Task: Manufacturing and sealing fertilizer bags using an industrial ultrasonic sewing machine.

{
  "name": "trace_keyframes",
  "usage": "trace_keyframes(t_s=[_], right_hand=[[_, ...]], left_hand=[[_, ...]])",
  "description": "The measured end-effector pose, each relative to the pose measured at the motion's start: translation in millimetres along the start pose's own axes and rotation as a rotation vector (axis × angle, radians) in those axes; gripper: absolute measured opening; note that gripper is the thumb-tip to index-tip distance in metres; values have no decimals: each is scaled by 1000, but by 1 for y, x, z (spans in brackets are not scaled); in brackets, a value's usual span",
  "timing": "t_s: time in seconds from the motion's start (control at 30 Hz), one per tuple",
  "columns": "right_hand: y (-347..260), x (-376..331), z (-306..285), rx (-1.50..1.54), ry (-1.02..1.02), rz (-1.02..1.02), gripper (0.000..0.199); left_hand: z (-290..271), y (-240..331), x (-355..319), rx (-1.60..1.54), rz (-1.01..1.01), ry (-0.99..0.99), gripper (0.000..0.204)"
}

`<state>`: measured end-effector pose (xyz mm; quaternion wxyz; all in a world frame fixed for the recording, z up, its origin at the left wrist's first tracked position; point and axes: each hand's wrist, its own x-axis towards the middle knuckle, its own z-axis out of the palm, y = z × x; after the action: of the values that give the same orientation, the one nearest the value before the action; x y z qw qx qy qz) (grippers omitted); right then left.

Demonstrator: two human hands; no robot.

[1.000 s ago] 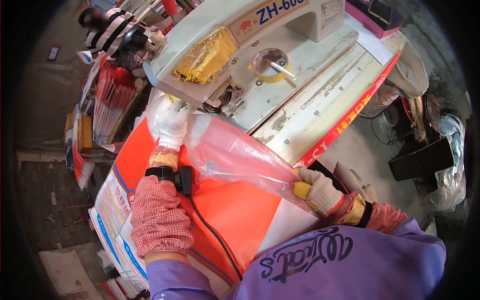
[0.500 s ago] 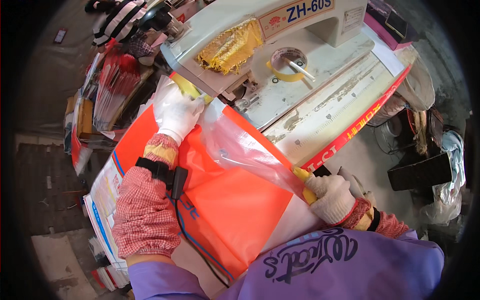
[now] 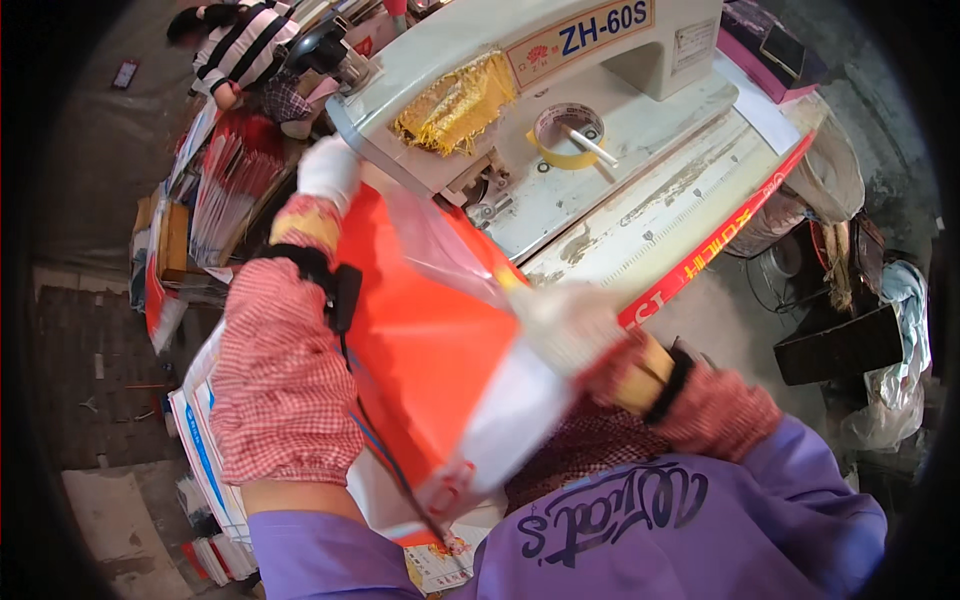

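A large orange-red and white plastic bag point(image 3: 420, 340) with a clear film liner point(image 3: 440, 245) stretches between my hands in front of a grey sewing machine point(image 3: 600, 90). My left hand point(image 3: 330, 170), in a white glove, is closed at the bag's far left corner, beside the machine's head; its fingertips are mostly hidden. My right hand point(image 3: 570, 325), gloved with yellow at the fingertips, is blurred by motion and grips the bag's near right edge. The bag's lower part is smeared and folds toward me.
A tape roll point(image 3: 568, 135) with a white stick in it lies on the machine bed. A red printed strip point(image 3: 720, 240) edges the table. Stacked bags point(image 3: 235, 185) stand at far left, near another person in striped sleeves point(image 3: 245, 45). A dark box point(image 3: 840, 345) is at right.
My right hand has swept left and away from me, carrying the bag's right edge. My left hand has moved slightly farther away and left. The bag has narrowed and shifted left.
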<state>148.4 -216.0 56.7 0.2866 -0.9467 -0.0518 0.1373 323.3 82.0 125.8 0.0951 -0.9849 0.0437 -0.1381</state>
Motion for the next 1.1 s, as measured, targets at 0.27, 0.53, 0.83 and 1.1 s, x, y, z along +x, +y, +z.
trace_keyframes(t_s=[0.27, 0.53, 0.83, 1.1], right_hand=[[-54, 69, -45, -242, -99, -561, 25], [-27, 129, -84, -114, -610, -934, 28], [-29, 146, -56, -357, -461, -1161, 30], [-29, 114, -88, -231, -463, -1204, 26]], left_hand=[[-142, 39, -36, 246, 293, -148, 10], [-192, 216, -101, 186, 738, -344, 6], [-177, 293, -78, -137, 657, -1368, 54], [-241, 210, -49, -810, 708, -1463, 25]])
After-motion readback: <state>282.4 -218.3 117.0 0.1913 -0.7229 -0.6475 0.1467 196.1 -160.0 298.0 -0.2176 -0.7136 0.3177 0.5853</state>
